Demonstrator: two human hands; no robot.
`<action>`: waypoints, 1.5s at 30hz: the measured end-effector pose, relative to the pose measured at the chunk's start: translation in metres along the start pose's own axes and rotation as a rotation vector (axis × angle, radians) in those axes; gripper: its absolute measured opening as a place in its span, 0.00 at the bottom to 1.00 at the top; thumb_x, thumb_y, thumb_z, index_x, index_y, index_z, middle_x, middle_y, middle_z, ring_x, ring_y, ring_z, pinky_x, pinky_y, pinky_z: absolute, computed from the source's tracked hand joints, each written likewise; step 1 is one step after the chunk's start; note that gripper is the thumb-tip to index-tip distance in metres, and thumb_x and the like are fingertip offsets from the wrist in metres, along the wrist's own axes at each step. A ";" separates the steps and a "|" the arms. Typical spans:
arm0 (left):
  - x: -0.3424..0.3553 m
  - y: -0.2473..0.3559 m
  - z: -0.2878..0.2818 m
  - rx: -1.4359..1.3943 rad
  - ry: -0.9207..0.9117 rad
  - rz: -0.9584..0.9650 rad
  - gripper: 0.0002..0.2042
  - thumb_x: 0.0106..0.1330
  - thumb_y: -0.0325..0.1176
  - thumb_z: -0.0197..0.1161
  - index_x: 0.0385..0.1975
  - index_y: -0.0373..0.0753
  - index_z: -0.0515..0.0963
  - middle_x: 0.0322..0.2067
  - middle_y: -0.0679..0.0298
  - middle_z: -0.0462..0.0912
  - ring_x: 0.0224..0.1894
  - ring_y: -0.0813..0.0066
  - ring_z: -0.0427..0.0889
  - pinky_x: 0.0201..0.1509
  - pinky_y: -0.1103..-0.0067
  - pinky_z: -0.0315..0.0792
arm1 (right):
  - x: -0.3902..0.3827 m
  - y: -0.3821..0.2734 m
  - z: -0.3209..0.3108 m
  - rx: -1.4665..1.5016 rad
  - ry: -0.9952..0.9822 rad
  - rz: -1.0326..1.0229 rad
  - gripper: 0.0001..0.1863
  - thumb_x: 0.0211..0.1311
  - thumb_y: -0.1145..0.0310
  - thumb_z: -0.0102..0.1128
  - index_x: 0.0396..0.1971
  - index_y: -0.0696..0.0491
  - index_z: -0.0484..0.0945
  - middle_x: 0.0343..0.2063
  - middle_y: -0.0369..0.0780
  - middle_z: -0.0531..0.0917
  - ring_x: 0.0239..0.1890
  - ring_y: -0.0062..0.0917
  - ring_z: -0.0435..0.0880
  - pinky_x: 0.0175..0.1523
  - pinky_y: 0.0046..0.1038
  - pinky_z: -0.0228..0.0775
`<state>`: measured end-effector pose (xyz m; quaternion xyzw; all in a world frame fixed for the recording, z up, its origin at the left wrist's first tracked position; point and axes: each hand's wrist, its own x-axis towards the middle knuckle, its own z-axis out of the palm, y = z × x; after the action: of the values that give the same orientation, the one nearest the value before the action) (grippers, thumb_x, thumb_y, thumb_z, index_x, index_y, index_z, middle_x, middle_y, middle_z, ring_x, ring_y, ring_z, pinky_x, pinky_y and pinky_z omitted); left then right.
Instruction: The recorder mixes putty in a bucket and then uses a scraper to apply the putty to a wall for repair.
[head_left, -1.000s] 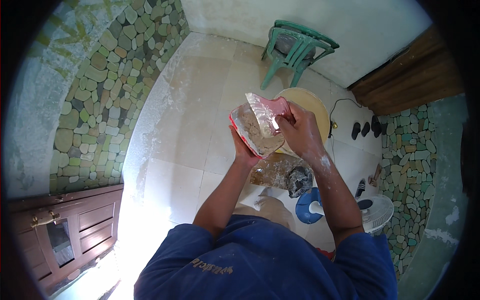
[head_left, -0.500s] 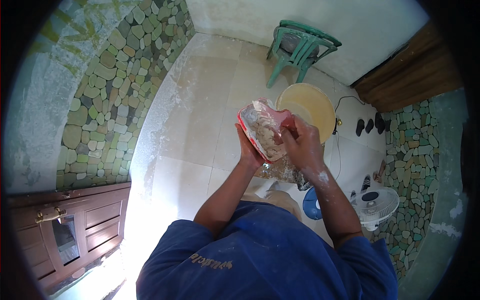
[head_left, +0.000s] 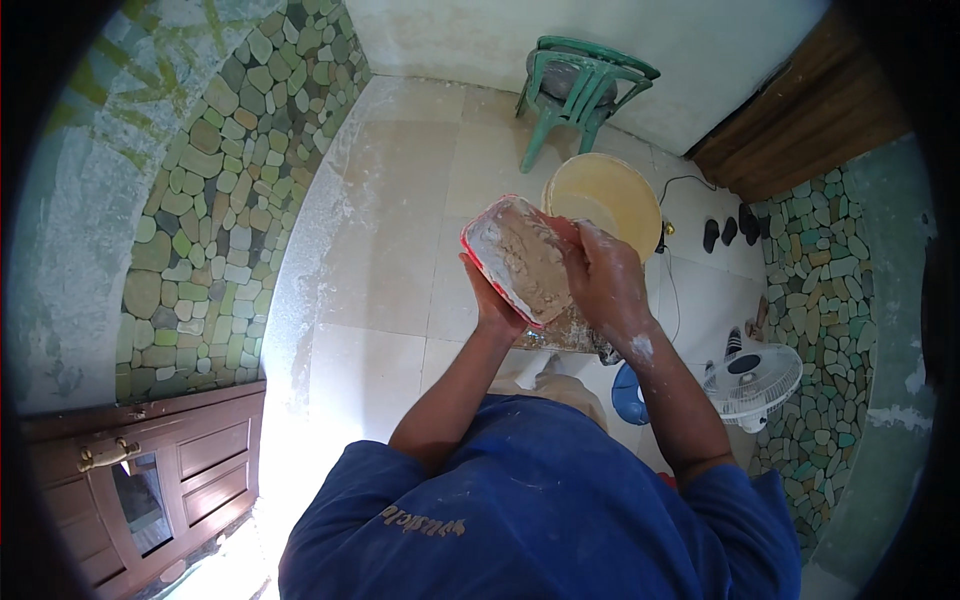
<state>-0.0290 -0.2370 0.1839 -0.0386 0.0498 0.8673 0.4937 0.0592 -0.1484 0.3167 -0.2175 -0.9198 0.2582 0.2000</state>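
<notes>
Two bare hands are in use in front of a person in a blue shirt (head_left: 540, 500), whose short sleeves leave both forearms exposed, the right one marked with a whitish smear. The left hand (head_left: 494, 307) grips a red-rimmed container (head_left: 481, 262) at its left side and from beneath; the ends of most of its fingers are hidden under the base. The container sits tilted in front of the chest, loaded with a beige, lumpy compound (head_left: 525, 262), with pale residue coating its inner wall. The right hand (head_left: 612, 280) is at the container's right edge, its fingers closed on a reddish spreader (head_left: 565, 231), most of which is hidden by the hand and the compound. Below the hands, on the tiled floor (head_left: 385, 270), lies a brown, stained board (head_left: 563, 333), partly covered from view. To its right are a blue object (head_left: 628, 392), partly behind the forearm, and a white fan (head_left: 748, 382). Beyond the right hand stands a round, yellowish tub (head_left: 632, 195), a dark cord running beside it. Dark footwear (head_left: 711, 235) lies farther right. Farthest, green plastic chairs (head_left: 590, 85) stand near a pale wall (head_left: 450, 35).
</notes>
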 end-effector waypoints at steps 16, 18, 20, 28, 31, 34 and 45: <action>-0.026 0.004 -0.004 0.208 0.215 -0.013 0.45 0.60 0.77 0.32 0.69 0.48 0.55 0.65 0.59 0.64 0.64 0.57 0.66 0.69 0.60 0.61 | -0.023 -0.021 0.022 -0.045 -0.252 -0.097 0.13 0.58 0.78 0.55 0.44 0.60 0.77 0.32 0.54 0.82 0.34 0.48 0.83 0.41 0.39 0.74; -0.026 0.004 -0.005 0.221 0.156 -0.004 0.45 0.60 0.77 0.33 0.69 0.48 0.55 0.65 0.60 0.63 0.66 0.57 0.64 0.70 0.61 0.60 | -0.022 -0.024 0.024 -0.075 -0.212 -0.020 0.11 0.58 0.77 0.55 0.41 0.60 0.77 0.30 0.54 0.82 0.35 0.49 0.82 0.40 0.42 0.74; -0.025 0.005 -0.006 0.205 0.136 0.008 0.45 0.60 0.76 0.33 0.69 0.48 0.54 0.66 0.61 0.62 0.66 0.58 0.63 0.70 0.61 0.60 | -0.023 -0.026 0.018 -0.041 -0.121 -0.065 0.09 0.57 0.75 0.55 0.38 0.59 0.76 0.30 0.52 0.82 0.34 0.49 0.82 0.38 0.43 0.73; -0.027 0.002 -0.004 0.189 0.098 0.099 0.46 0.58 0.77 0.38 0.69 0.49 0.55 0.68 0.63 0.60 0.68 0.60 0.62 0.71 0.62 0.59 | -0.018 -0.035 -0.011 -0.222 -0.080 0.001 0.09 0.56 0.73 0.56 0.37 0.57 0.76 0.28 0.50 0.82 0.32 0.46 0.83 0.36 0.44 0.74; -0.031 0.000 0.000 0.282 0.071 0.135 0.45 0.59 0.77 0.39 0.69 0.49 0.56 0.67 0.63 0.61 0.68 0.60 0.62 0.71 0.62 0.59 | -0.012 -0.035 -0.007 -0.316 -0.223 0.057 0.10 0.56 0.71 0.57 0.37 0.56 0.78 0.26 0.50 0.82 0.31 0.47 0.83 0.37 0.44 0.75; -0.032 -0.001 0.001 0.311 0.083 0.135 0.45 0.59 0.76 0.39 0.68 0.48 0.56 0.66 0.62 0.62 0.67 0.60 0.63 0.71 0.62 0.59 | -0.006 -0.034 -0.010 -0.374 -0.373 0.090 0.11 0.57 0.68 0.56 0.38 0.55 0.79 0.23 0.51 0.81 0.30 0.47 0.83 0.38 0.45 0.75; -0.032 0.004 0.003 0.264 0.115 0.071 0.45 0.58 0.76 0.41 0.68 0.49 0.57 0.65 0.63 0.63 0.67 0.60 0.63 0.70 0.61 0.60 | -0.010 -0.020 -0.044 -0.161 -0.469 0.103 0.19 0.60 0.72 0.57 0.52 0.57 0.74 0.32 0.50 0.84 0.33 0.43 0.84 0.41 0.38 0.75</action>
<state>-0.0163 -0.2659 0.1908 -0.0209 0.1930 0.8664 0.4600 0.0827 -0.1521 0.3596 -0.2135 -0.9463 0.2375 -0.0504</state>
